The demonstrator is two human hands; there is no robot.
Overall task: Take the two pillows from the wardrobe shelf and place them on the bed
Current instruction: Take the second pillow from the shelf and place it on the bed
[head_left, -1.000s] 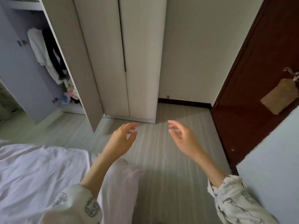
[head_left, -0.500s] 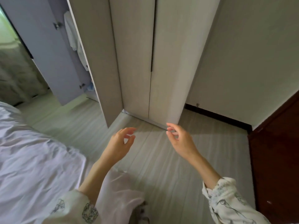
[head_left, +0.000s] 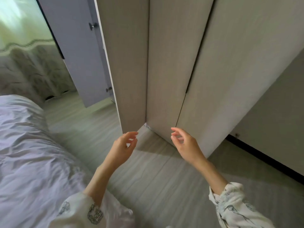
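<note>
The beige wardrobe (head_left: pixel 166 66) rises ahead of me, its two right doors closed. One beige door (head_left: pixel 125 63) stands swung out toward me, edge on, and a grey-lilac door (head_left: pixel 79 51) is open farther left. The shelf and the pillows are hidden. My left hand (head_left: pixel 122 148) hovers empty below the open door's bottom corner, fingers loosely curled. My right hand (head_left: pixel 185 145) hovers empty before the closed doors, fingers relaxed. The bed (head_left: pixel 31 153) with its rumpled white sheet lies at the left.
Pale wood-look floor (head_left: pixel 148 178) runs between bed and wardrobe. A plain wall with a dark skirting board (head_left: pixel 266 160) is at the right. A curtain with a green wavy border (head_left: pixel 28 63) hangs at the far left.
My view has swung left and nearer the wardrobe: the dark red door has left the frame and the hanging clothes are now hidden behind the open door. Both hands stay raised and empty.
</note>
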